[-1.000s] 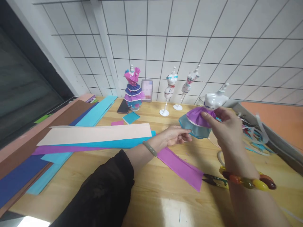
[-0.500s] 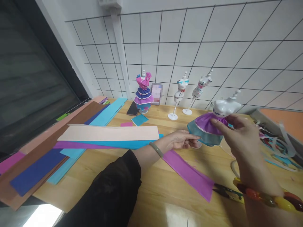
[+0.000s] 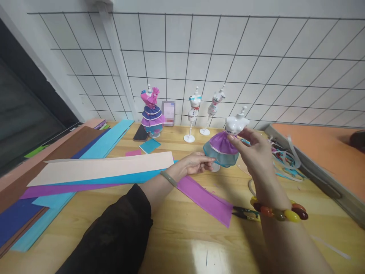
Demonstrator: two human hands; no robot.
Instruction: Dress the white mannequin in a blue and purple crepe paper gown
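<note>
A small white dress-form mannequin (image 3: 236,125) leans to the right above the table. It wears a skirt with a gathered purple tier (image 3: 221,143) over a light blue tier (image 3: 224,158). My right hand (image 3: 256,147) grips it at the waist, thumb in front on the purple tier, other fingers behind. With thumb and fingers together, my left hand (image 3: 196,163) pinches the lower left hem of the blue tier. Below my left wrist lies a purple paper strip (image 3: 207,201). Its far end meets the tips of dark-bladed snips (image 3: 246,214), partly hidden behind my right wrist.
Colored paper strips (image 3: 99,167) cover the left side. At the back stand a finished dress mannequin (image 3: 153,116), a phone (image 3: 141,133) and two bare mannequins (image 3: 195,110) on thin stands. Ribbon scraps (image 3: 288,158) lie by an orange-lined tray (image 3: 322,160) at right.
The view has turned to the right, so everything sits farther left in the picture. Both hands keep the same hold on the mannequin and its skirt.
</note>
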